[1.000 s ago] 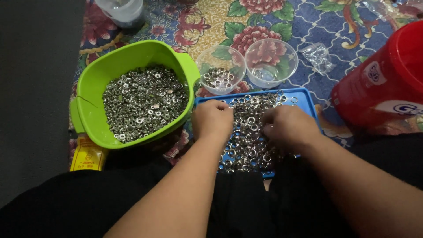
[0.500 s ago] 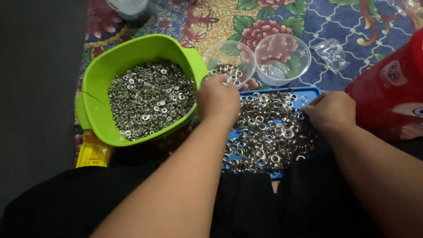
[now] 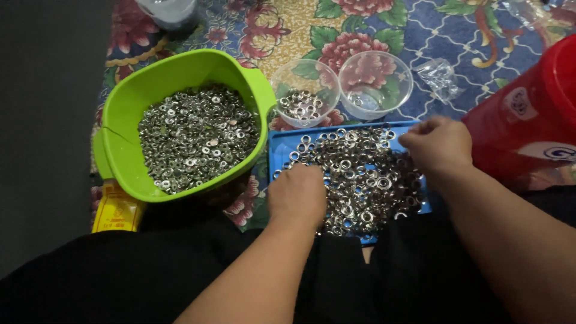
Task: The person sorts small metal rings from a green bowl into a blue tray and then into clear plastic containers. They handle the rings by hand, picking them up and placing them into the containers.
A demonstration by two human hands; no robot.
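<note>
Both hands rest on the metal eyelets (image 3: 360, 174) heaped on the blue tray (image 3: 282, 147): the left hand (image 3: 297, 195) lies knuckles-up at the near left, the right hand (image 3: 438, 144) at the far right corner. The fingers of both are curled under and hidden, so I cannot tell whether they pinch any eyelet. Left of the left hand stands a green bowl (image 3: 129, 102) full of eyelets, and beyond the fingers two clear cups (image 3: 321, 69); a red container (image 3: 528, 120) is cut off at the right.

The fingers of the left hand (image 3: 297, 195) are curled under the palm and hidden among the metal rings (image 3: 360, 174), so any grip cannot be made out. The fingertips of the right hand (image 3: 438, 146) are likewise hidden from above. The near edge of the blue tray (image 3: 282, 144) is covered by both wrists and the dark clothing. The red container (image 3: 528, 126) is cut off by the right edge, and a clear container (image 3: 168, 11) by the top edge. The yellow packet (image 3: 117, 210) is partly tucked under the green bowl (image 3: 180, 69).
</note>
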